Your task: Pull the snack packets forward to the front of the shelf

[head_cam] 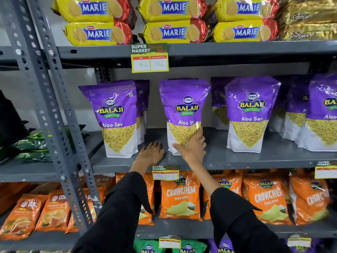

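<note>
Purple Balaji Aloo Sev packets stand upright on the grey middle shelf [237,157]. The left packet [113,117] and the right packet [249,115] stand near the front edge. My right hand [191,148] grips the lower part of the middle packet [184,108], fingers wrapped round its bottom right side. My left hand [151,152] lies flat, palm down, on the shelf between the left and middle packets, holding nothing. More purple packets [295,110] stand further back, partly hidden behind the front ones.
Yellow Marie biscuit packs [173,19] fill the shelf above. Orange Crunchem bags [180,196] fill the shelf below. A price tag [149,58] hangs from the upper shelf edge. A grey perforated upright [47,106] stands at the left.
</note>
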Demonstrator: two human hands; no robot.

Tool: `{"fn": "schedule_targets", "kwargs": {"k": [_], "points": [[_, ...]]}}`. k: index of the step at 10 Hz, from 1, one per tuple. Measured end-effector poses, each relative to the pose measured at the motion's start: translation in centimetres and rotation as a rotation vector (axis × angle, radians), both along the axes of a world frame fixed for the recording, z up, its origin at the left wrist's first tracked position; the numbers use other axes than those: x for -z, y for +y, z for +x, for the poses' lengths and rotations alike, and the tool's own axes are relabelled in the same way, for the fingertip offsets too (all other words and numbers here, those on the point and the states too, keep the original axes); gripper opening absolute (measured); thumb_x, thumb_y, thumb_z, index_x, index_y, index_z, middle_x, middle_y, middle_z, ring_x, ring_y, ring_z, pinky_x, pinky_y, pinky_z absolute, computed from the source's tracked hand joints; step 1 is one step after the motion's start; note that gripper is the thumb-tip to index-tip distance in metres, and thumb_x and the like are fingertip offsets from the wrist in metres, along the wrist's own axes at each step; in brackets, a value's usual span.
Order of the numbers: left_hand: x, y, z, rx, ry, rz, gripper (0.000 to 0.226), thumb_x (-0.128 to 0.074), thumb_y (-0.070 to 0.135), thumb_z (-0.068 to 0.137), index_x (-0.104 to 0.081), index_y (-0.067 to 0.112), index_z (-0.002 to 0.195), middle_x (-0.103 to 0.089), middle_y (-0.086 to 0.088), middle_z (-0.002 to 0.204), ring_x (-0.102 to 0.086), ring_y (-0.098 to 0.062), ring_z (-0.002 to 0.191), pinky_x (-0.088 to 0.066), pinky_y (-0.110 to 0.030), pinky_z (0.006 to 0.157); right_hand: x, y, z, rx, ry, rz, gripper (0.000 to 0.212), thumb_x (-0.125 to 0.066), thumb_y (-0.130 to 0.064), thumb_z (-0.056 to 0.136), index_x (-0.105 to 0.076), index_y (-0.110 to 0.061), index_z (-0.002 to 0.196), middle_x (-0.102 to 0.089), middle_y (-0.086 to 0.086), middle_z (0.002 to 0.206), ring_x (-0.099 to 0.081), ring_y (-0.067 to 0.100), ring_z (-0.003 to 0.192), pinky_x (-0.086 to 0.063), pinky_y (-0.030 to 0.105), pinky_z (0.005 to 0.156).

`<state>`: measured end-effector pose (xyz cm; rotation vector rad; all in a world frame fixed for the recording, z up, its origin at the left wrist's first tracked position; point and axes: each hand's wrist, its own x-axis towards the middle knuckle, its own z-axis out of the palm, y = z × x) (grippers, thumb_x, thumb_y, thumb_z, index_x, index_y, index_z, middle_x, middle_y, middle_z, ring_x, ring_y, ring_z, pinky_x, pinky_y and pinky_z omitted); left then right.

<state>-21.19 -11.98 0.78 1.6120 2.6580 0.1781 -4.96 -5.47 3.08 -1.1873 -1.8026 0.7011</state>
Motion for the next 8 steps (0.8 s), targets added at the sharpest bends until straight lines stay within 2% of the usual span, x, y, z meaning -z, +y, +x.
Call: {"fn": "schedule_targets", "kwargs": {"k": [5, 6, 7, 8], "points": [[0.1, -0.2, 0.1, 0.007, 0.003, 0.045, 0.059, -0.017, 0.04, 0.106, -0.018, 0.015, 0.16, -0.013, -0.005, 0.171, -0.011, -0.024, 0.157, -0.01, -0.052, 0.126, 0.2, 0.0, 0.2, 0.006, -0.026, 0.025, 0.131, -0.088, -0.056, 0.063, -0.006, -0.016, 0.158, -0.033, 0.017, 0.156, -0.035, 0.041, 0.143, -0.038, 0.061, 0.109], [0.3, -0.2, 0.3, 0.015, 0.013, 0.077, 0.057, -0.022, 0.039, 0.106, -0.027, 0.014, 0.156, -0.023, -0.007, 0.168, -0.019, -0.025, 0.155, -0.014, -0.052, 0.125, 0.9, -0.5, 0.5, 0.009, -0.046, 0.038, 0.135, -0.084, -0.064, 0.063, -0.005, -0.011, 0.159, -0.031, 0.019, 0.157, -0.035, 0.039, 0.144, -0.039, 0.057, 0.109], [-0.1, -0.8, 0.6, -0.017, -0.015, 0.227, 0.058, -0.028, 0.037, 0.105, -0.027, 0.012, 0.157, -0.023, -0.009, 0.168, -0.021, -0.024, 0.155, -0.016, -0.048, 0.125, 1.2, -2.2, 2.4, 0.022, 0.065, 0.179, 0.117, -0.076, -0.067, 0.072, -0.014, -0.016, 0.158, -0.032, 0.012, 0.158, -0.038, 0.031, 0.145, -0.044, 0.051, 0.11], [0.8, -1.9, 2.3, -0.005, 0.136, 0.486, 0.061, -0.03, 0.036, 0.105, -0.019, 0.012, 0.161, -0.015, -0.007, 0.17, -0.012, -0.023, 0.158, -0.011, -0.043, 0.128, 8.5, -5.7, 7.8, -0.038, 0.293, 0.296, 0.076, -0.063, -0.061, 0.089, -0.027, -0.036, 0.152, -0.038, -0.009, 0.155, -0.041, 0.012, 0.142, -0.048, 0.046, 0.11]]}}
